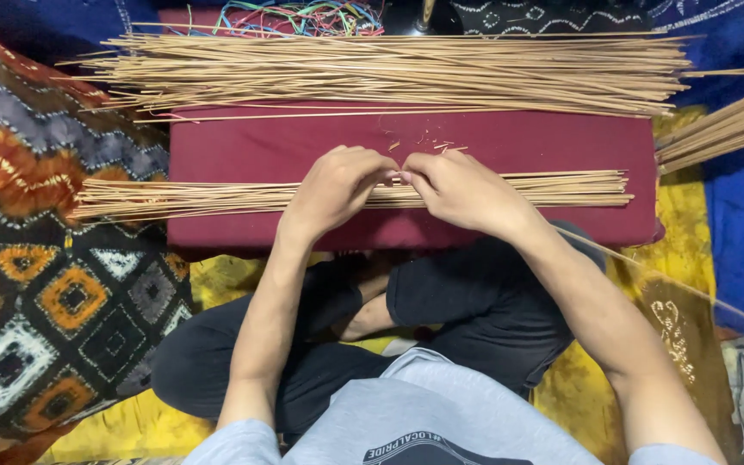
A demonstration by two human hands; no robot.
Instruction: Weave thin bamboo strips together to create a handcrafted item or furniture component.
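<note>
My left hand and right hand, fingertips meeting, pinch the near stick bundle at mid-length; its long axis runs left-right across the maroon cushion.

Maroon cushioned board carried two bundles of thin sticks: large pile along far edge, smaller bundle across near side.
</note>
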